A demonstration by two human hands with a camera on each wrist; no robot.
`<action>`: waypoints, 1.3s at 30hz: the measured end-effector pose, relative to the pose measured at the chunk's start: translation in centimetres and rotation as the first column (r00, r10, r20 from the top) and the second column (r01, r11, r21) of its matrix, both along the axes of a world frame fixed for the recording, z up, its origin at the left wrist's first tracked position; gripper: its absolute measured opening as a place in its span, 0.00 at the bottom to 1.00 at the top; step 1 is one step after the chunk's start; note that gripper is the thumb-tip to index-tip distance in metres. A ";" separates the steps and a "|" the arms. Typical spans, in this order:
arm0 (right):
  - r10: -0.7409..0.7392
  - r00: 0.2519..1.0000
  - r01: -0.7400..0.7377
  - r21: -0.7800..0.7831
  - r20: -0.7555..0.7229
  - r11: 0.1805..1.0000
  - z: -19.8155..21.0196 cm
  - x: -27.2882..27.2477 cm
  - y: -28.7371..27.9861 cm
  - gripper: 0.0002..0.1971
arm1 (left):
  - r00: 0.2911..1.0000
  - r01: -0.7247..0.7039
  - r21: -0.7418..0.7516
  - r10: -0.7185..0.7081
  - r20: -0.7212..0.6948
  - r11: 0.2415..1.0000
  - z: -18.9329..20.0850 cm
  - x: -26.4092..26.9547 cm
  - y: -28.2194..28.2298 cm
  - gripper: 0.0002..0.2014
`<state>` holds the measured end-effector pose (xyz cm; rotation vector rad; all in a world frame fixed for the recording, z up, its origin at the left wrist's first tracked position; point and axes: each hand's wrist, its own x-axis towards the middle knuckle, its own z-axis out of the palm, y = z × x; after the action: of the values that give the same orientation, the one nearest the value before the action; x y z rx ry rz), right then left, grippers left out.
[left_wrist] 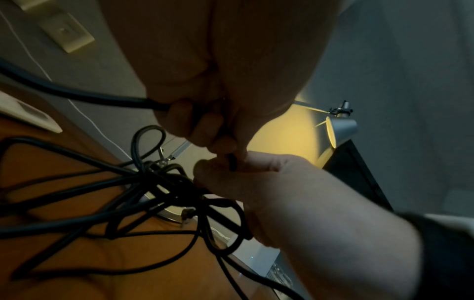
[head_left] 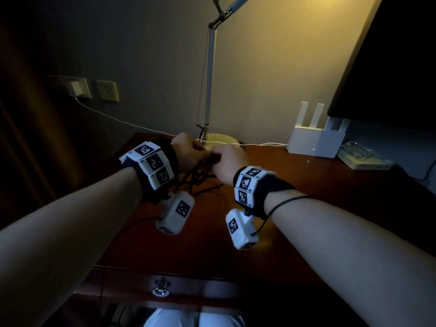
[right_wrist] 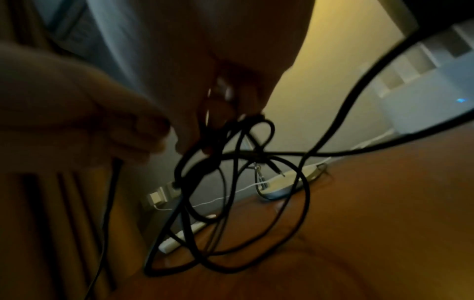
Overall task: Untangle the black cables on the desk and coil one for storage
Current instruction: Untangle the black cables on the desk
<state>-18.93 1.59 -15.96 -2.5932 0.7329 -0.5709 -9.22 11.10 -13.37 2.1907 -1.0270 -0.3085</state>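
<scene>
**Cable knot lifted, not yet freed**

Both forearms fill the near view. Beyond them, the desk [head_left: 295, 185] carries a lamp [head_left: 210, 90] at twelve o'clock and a router [head_left: 313, 142] at two. Left hand [head_left: 188, 149] and right hand [head_left: 230, 161] each pinch the black cables [left_wrist: 153, 192], raised over mid-desk. Risk: pulling apart hard would likely tighten the knot, or loops might snag the lamp base.

Lamp base [head_left: 218, 140] crowds behind — near desk [head_left: 200, 251] open.
</scene>
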 end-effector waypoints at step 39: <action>-0.127 0.987 0.119 0.082 0.100 0.990 -2.1 -1.6 -2.2 0.19 | 0.974 -0.134 -0.214 0.089 -0.210 0.968 2.7 -0.7 0.4 0.05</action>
<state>-20.56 -0.58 -18.02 -2.4410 0.8670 -0.6970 -9.92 11.46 -10.70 1.9586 -0.7842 -0.3336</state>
